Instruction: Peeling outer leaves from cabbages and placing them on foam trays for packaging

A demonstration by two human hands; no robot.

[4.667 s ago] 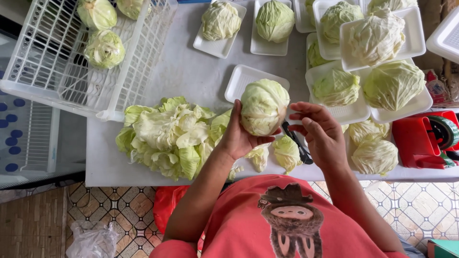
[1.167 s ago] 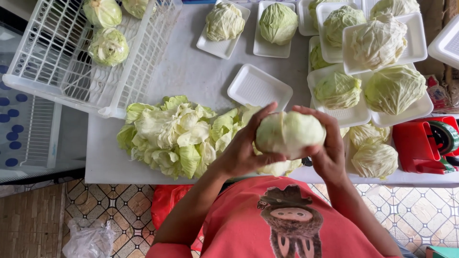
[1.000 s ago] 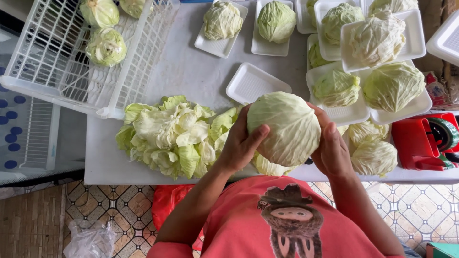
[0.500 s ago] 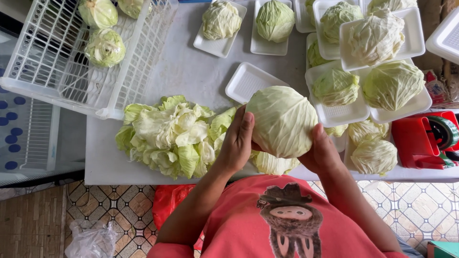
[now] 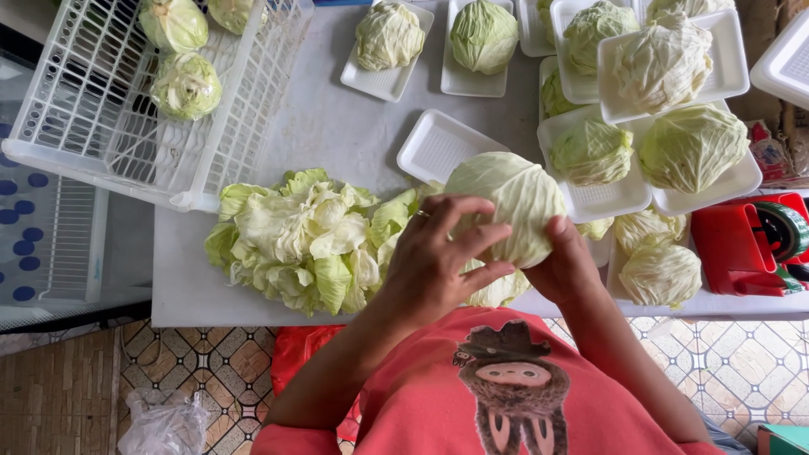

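Across the grey table (image 5: pixel 337 126) the biggest thing is the white slatted crate (image 5: pixel 126 101) at the far left, overhanging the table's left edge with three cabbages inside. Next comes the heap of loose green leaves (image 5: pixel 295 240), spread along the near edge just left of the hands. To the right, white foam trays with cabbages (image 5: pixel 666 93) crowd the far corner, some stacked; a red tape dispenser (image 5: pixel 746 244) sits at the right edge. One empty tray (image 5: pixel 438 143) lies just beyond the held cabbage (image 5: pixel 514 198), with bare tabletop behind it. Left hand (image 5: pixel 434 257) and right hand (image 5: pixel 569 265) both grip that cabbage above the near edge, fingers wrapped over it.
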